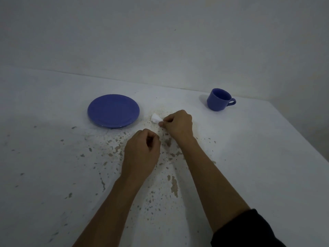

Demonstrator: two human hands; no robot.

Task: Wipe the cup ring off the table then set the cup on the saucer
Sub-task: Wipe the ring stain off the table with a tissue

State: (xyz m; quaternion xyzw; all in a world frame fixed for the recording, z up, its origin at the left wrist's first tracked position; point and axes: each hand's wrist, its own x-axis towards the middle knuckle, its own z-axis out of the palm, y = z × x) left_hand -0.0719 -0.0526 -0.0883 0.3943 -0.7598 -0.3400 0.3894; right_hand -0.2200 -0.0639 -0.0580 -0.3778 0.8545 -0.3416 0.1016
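A blue saucer [113, 110] lies on the white table [249, 148], left of centre. A blue cup [220, 99] stands upright at the back right, its handle pointing right, apart from the saucer. My right hand [178, 124] pinches a small white tissue [156, 118] just right of the saucer, over a faint brownish smudge on the table. My left hand [142, 154] hovers in front of it with fingers curled closed and nothing visible in them.
The tabletop is worn, with many brown chipped spots [173, 186] in the middle and front. A plain wall rises behind the table. The table's right edge [302, 132] runs diagonally just right of the cup.
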